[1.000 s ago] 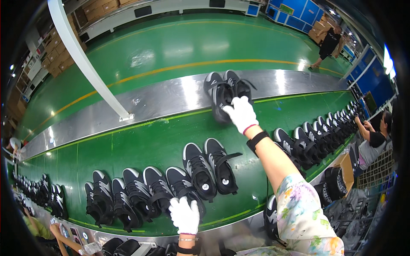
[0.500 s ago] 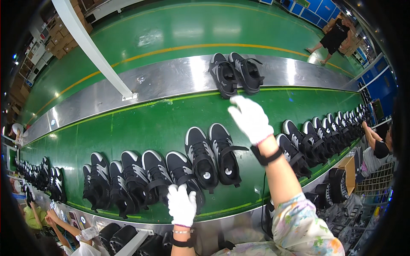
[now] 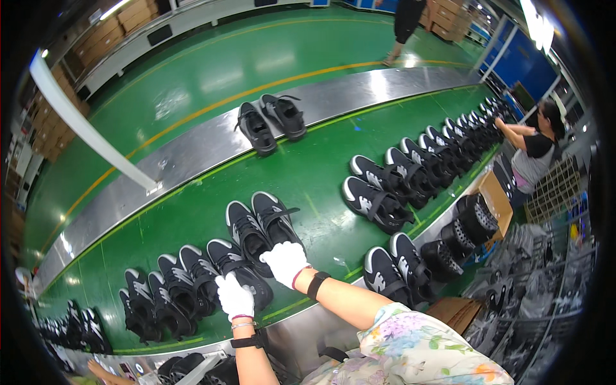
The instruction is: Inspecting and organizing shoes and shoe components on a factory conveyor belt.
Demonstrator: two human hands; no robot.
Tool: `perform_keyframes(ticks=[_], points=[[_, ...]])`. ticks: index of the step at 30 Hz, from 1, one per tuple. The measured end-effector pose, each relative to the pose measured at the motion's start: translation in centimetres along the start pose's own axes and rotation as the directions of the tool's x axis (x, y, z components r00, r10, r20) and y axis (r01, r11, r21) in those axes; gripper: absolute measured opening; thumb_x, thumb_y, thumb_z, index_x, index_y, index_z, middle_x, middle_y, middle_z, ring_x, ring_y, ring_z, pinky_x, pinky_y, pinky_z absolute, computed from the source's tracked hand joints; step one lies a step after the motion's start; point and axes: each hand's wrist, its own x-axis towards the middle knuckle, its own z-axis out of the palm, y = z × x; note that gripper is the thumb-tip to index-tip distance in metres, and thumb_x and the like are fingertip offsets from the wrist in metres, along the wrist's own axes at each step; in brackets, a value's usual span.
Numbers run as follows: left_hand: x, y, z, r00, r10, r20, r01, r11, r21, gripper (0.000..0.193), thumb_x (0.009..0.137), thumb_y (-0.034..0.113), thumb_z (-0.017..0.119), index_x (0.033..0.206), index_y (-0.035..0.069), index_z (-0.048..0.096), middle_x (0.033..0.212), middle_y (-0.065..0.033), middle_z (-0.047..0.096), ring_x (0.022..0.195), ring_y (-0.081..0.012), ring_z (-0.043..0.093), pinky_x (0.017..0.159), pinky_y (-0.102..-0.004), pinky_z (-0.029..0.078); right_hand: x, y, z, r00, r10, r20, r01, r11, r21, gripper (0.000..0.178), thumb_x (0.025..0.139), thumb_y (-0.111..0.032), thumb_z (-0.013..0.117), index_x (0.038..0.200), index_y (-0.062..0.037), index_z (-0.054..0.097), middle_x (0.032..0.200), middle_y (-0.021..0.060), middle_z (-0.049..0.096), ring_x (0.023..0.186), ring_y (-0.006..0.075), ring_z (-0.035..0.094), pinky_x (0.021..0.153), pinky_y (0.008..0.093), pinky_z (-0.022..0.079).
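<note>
Black sneakers with silver-grey toes and straps stand on the green conveyor belt [image 3: 321,212]. In a white glove, my right hand [image 3: 286,262] closes over the heel of the right-hand sneaker [image 3: 269,212] of a pair; that shoe's heel is hidden by the glove. Its mate, the left-hand sneaker [image 3: 242,223], stands close alongside. Lower left, my gloved left hand [image 3: 235,296] has its fingers bent against the heel of another sneaker [image 3: 224,253], which ends a row of several. Part of that grip is hidden.
Another sneaker pair [image 3: 273,122] sits on the metal ledge [image 3: 205,144] beyond the belt. More sneakers [image 3: 423,157] line the right side, where a co-worker [image 3: 536,147] stands. Black shoe-shaped pieces [image 3: 462,234] and an open carton [image 3: 495,197] are near right. A white post [image 3: 96,135] rises at left.
My right hand has come back from near the pair on the ledge to the heel of a middle sneaker. My left hand stays at the row's end. The view has turned to the right.
</note>
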Motion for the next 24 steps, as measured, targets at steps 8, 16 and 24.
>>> perform_keyframes(ticks=[8,16,24], points=[[-3.2,9.7,4.3,0.951,0.306,0.047,-0.298,0.946,-0.129,0.059,0.076,0.021,0.077,0.129,0.004,0.056,0.121,-0.0225,0.054,0.105,-0.0423,0.061,0.09,-0.0489,0.051,-8.9,8.3,-3.9,0.933,0.353,-0.065,-0.357,0.931,-0.08,0.017,0.09,-0.02,0.055,0.1,-0.0168,0.069,0.094,0.0124,0.065,0.091,0.0317,0.065,0.075,0.0475,0.05],[-6.2,9.5,3.9,0.833,0.553,-0.024,-0.553,0.83,-0.074,0.057,0.086,0.025,0.069,0.138,0.006,0.053,0.141,-0.0248,0.049,0.125,-0.0428,0.051,0.106,-0.0501,0.042,-19.6,6.4,-11.7,0.94,0.247,-0.234,-0.233,0.969,0.086,0.017,0.091,-0.016,0.055,0.102,-0.0089,0.065,0.095,0.0108,0.065,0.089,0.029,0.063,0.071,0.0423,0.05],[-15.0,8.4,2.1,0.879,0.454,-0.143,-0.474,0.803,-0.362,0.038,0.089,0.012,0.067,0.124,0.001,0.06,0.125,-0.0177,0.062,0.12,-0.0352,0.056,0.105,-0.045,0.042,-38.1,20.2,-20.0,0.777,0.473,-0.417,-0.494,0.867,0.063,0.009,0.083,-0.012,0.068,0.09,-0.0074,0.068,0.086,0.0113,0.066,0.083,0.0325,0.065,0.076,0.0411,0.053]])
